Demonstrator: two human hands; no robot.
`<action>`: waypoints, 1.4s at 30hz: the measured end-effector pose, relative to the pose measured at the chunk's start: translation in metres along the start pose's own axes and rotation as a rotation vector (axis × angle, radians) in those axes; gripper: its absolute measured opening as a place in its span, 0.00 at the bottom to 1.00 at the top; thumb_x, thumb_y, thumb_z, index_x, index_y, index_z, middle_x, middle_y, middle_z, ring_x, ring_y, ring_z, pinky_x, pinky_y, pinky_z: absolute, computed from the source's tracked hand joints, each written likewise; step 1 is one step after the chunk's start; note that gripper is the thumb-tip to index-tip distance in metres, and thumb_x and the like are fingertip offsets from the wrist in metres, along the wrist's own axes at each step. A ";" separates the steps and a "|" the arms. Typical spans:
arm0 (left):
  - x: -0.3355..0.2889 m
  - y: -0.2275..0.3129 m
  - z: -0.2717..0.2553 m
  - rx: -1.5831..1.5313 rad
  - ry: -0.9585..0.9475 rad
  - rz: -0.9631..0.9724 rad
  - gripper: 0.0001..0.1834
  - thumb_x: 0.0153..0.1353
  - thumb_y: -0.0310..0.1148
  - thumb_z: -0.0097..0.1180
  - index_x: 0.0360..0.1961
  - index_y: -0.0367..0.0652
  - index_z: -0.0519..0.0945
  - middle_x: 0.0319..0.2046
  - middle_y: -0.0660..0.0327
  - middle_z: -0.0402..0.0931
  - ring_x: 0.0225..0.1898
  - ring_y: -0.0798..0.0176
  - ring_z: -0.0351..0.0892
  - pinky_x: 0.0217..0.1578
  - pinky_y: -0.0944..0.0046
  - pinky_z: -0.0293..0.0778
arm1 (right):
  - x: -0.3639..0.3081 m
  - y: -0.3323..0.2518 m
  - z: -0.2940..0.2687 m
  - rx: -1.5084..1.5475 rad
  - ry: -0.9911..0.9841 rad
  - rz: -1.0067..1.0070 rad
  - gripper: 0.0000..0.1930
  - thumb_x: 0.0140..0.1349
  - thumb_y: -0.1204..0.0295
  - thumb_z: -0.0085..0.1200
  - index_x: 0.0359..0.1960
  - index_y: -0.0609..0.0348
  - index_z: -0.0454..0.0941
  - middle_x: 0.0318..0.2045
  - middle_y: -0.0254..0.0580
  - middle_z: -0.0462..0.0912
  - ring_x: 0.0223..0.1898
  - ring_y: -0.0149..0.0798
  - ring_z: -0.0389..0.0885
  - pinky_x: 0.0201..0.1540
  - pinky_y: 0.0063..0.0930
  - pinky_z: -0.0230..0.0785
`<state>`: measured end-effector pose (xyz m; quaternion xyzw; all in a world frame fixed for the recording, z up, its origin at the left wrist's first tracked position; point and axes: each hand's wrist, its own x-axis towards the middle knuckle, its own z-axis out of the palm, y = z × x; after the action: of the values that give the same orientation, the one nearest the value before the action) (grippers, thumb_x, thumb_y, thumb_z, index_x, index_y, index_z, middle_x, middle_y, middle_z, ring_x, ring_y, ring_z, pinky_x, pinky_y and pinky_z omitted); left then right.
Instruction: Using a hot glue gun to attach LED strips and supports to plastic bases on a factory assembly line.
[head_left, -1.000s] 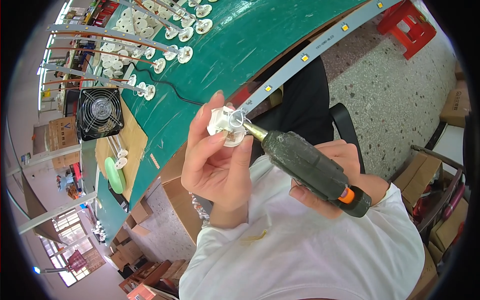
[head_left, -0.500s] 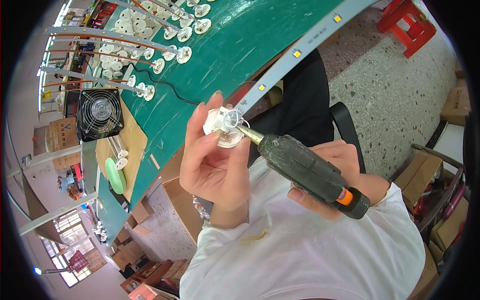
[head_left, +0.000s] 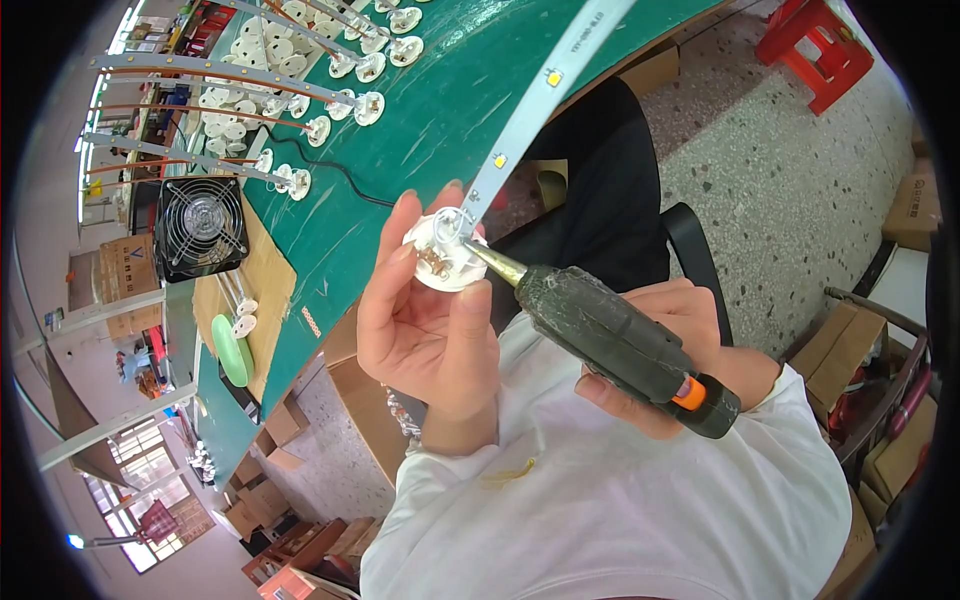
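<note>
My left hand (head_left: 430, 340) pinches a round white plastic lamp cap (head_left: 452, 270) by its rim, its open inside facing up. Out of the cap runs a long LED strip (head_left: 530, 115) with small yellow chips, slanting up and to the right. A loop of thin white wire (head_left: 447, 226) shows where strip and cap meet. My right hand (head_left: 665, 325) is closed round a black hot glue gun (head_left: 610, 325) with an orange switch. Its metal nozzle (head_left: 500, 264) reaches into the cap at the strip's foot; whether the tip touches is too small to tell.
Across the green table (head_left: 430, 130), several LED strips with white caps lie beside a heap of white caps (head_left: 265, 50). A black fan (head_left: 202, 228) and a green dish (head_left: 232, 350) are at the left. A red stool (head_left: 815, 55) stands far right, and cartons (head_left: 835, 350) sit at the right.
My left hand has turned the cap, so its inside faces up more and the LED strip has swung left and steeper. The glue gun has hardly moved.
</note>
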<state>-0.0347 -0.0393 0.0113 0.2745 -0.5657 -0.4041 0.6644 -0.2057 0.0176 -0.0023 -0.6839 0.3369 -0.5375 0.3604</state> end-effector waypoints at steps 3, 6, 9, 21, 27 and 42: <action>0.001 0.001 0.000 -0.011 -0.011 -0.021 0.24 0.53 0.16 0.59 0.53 0.37 0.71 0.60 0.35 0.61 0.57 0.35 0.69 0.53 0.50 0.75 | 0.001 -0.001 0.001 0.025 0.012 0.012 0.08 0.48 0.72 0.62 0.21 0.60 0.75 0.16 0.35 0.77 0.15 0.35 0.76 0.18 0.22 0.68; 0.001 0.000 0.000 0.000 0.007 -0.019 0.24 0.53 0.16 0.59 0.53 0.37 0.71 0.60 0.36 0.61 0.57 0.35 0.69 0.53 0.50 0.75 | 0.001 -0.001 0.001 0.012 0.006 0.016 0.08 0.49 0.72 0.62 0.21 0.60 0.75 0.16 0.35 0.76 0.15 0.35 0.76 0.18 0.23 0.68; 0.001 0.000 0.000 0.007 0.000 0.003 0.24 0.53 0.16 0.59 0.53 0.37 0.71 0.60 0.36 0.61 0.57 0.35 0.69 0.53 0.50 0.75 | 0.001 -0.001 -0.001 0.016 -0.016 0.014 0.09 0.49 0.71 0.62 0.21 0.60 0.74 0.16 0.35 0.76 0.15 0.35 0.76 0.18 0.23 0.68; 0.003 0.002 0.000 -0.023 -0.002 -0.065 0.24 0.58 0.20 0.57 0.56 0.34 0.69 0.58 0.34 0.63 0.55 0.38 0.72 0.52 0.49 0.76 | 0.000 0.001 0.000 0.017 0.007 -0.023 0.08 0.46 0.72 0.62 0.21 0.61 0.74 0.17 0.36 0.76 0.15 0.36 0.75 0.17 0.23 0.68; 0.004 0.000 -0.005 -0.205 -0.049 -0.092 0.23 0.65 0.29 0.49 0.60 0.33 0.65 0.56 0.33 0.66 0.53 0.38 0.74 0.49 0.50 0.77 | 0.001 0.000 0.000 0.022 0.003 -0.007 0.09 0.49 0.71 0.61 0.22 0.61 0.74 0.17 0.36 0.76 0.15 0.36 0.76 0.18 0.23 0.69; 0.018 -0.002 -0.017 -0.356 -0.117 -0.188 0.23 0.66 0.30 0.49 0.59 0.27 0.66 0.52 0.31 0.68 0.49 0.35 0.76 0.48 0.52 0.78 | -0.001 -0.013 -0.004 0.484 0.040 0.365 0.08 0.46 0.76 0.64 0.26 0.63 0.77 0.17 0.43 0.75 0.17 0.41 0.76 0.18 0.26 0.64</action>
<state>-0.0180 -0.0572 0.0155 0.1805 -0.4948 -0.5733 0.6276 -0.2086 0.0244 0.0087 -0.4956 0.3233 -0.5420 0.5968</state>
